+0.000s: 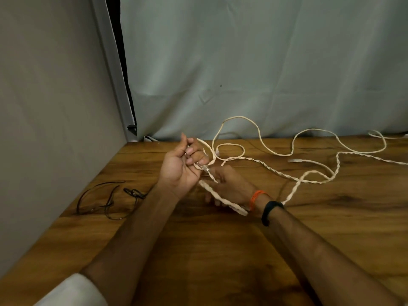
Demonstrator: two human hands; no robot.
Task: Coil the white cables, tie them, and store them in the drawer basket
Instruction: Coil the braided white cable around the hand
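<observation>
White cables (273, 166) sprawl in loops over the wooden table (220, 250), partly twisted together. My left hand (183, 166), palm up, pinches a clear connector end and a loop of the cable between curled fingers. Just to its right, my right hand (229, 184) grips a twisted stretch of cable that runs down across my wrist. Another connector end (293, 160) lies loose on the table to the right. No drawer basket is in view.
Dark thin wire ties (110, 199) lie on the table at the left, near a grey wall panel (55, 129). A pale curtain (265, 62) hangs behind the table's far edge. My right wrist carries an orange thread and a black band (270, 212).
</observation>
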